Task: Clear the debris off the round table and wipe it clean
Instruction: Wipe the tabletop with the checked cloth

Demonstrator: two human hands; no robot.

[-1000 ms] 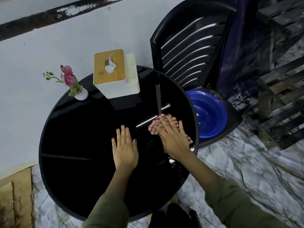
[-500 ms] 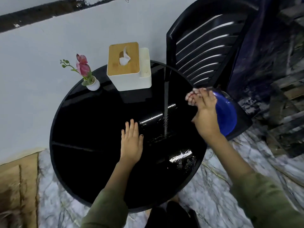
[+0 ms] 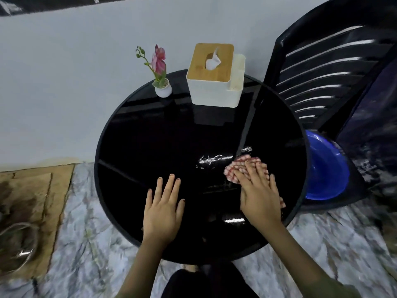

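1. Right hand, head view: fingers straight and together, pressed flat on checked cloth at right side of round desk, near its edge.
2. Left hand: fingers apart, palm down on bare desk top, holding nothing.
3. Step judged: wiping. No loose debris visible; wet streaks just beside cloth.
4. Next: sweep cloth across streaks, toward far side.
5. In the way: tissue box and flower pot at far edge. Blue basin on chair beside desk.

I have the left hand lying flat, palm down, fingers straight and spread; the right hand presses flat, fingers together.
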